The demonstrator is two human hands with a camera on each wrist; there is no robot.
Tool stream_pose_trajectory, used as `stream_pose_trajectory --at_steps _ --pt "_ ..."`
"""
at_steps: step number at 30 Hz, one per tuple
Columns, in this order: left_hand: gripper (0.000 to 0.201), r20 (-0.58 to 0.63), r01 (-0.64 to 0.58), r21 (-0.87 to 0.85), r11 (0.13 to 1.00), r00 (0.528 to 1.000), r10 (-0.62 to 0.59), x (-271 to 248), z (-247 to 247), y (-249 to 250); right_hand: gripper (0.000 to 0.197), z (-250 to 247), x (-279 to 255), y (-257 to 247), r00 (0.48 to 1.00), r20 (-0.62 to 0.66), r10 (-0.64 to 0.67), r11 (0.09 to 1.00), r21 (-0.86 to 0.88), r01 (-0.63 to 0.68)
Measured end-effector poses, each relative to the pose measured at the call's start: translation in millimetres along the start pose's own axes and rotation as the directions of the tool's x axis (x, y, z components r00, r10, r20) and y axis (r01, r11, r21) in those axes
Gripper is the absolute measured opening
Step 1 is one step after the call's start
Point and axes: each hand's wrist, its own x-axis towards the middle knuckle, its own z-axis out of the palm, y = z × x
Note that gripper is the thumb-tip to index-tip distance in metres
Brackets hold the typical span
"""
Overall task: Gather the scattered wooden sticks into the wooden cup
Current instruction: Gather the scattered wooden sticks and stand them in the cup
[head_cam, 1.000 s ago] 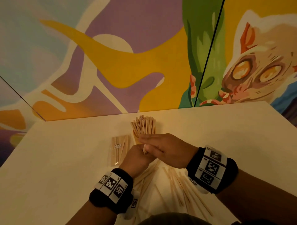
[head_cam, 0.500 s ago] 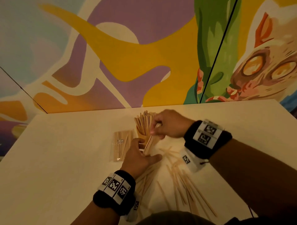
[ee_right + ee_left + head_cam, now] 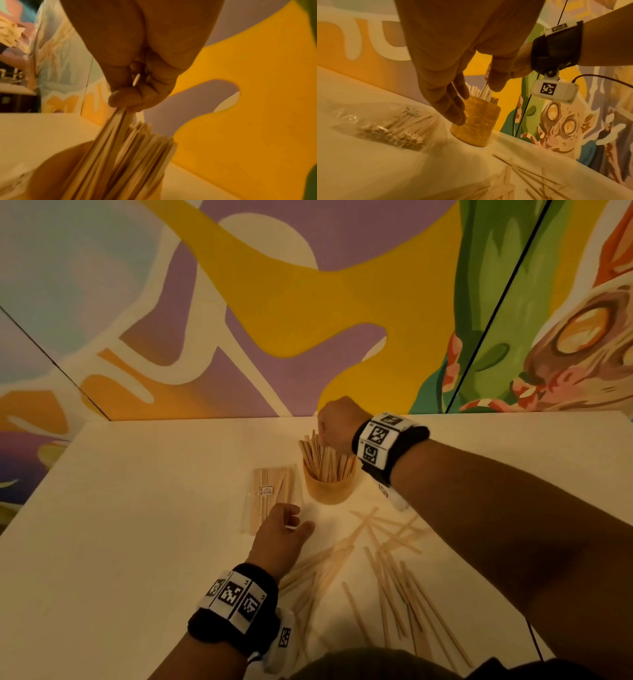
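The desk (image 3: pixel 113 542), pale and lit in a warm yellow, is set against a painted mural wall (image 3: pixel 274 302); its near edge is hidden behind the person's dark clothing at the bottom of the head view, and its right edge is covered by the right forearm.

A clear packet of sticks (image 3: pixel 270 498) is laid flat just left of the cup, its long axis running from the near edge toward the far edge. A small white label is seen on it, but the print cannot be read.

The scattered wooden sticks (image 3: pixel 394 577) are spread on the near-middle part of the desk, between the cup and the near edge. They are thin, flat and pale, crossed over one another, most pointing roughly away from the near edge; the nearest ends are cut off by the clothing.

The wooden cup (image 3: pixel 329 487) is stood upright toward the far edge, near the middle. It is round and honey-coloured, and is filled with upright sticks fanned slightly above its rim.

The right hand (image 3: pixel 337 421) is held above the cup, fingers curled and pinched on a stick (image 3: pixel 127 116) whose lower end is among those in the cup; the right wrist view is blurred.

The left hand (image 3: pixel 281 537) is held over the desk near the packet, fingers relaxed and spread, nothing gripped.
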Motion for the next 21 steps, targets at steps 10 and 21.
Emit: stream_pose_trajectory --at_steps 10,21 --pt "0.02 0.006 -0.01 0.102 0.995 1.0 0.009 3 0 -9 0.029 37 2 -10 0.992 0.12 -0.041 0.999 0.03 0.037" --pt "0.053 0.191 -0.093 0.701 0.707 0.98 -0.061 7 8 -39 0.029 40 -70 25 0.999 -0.038 0.03 0.973 0.231 -0.02"
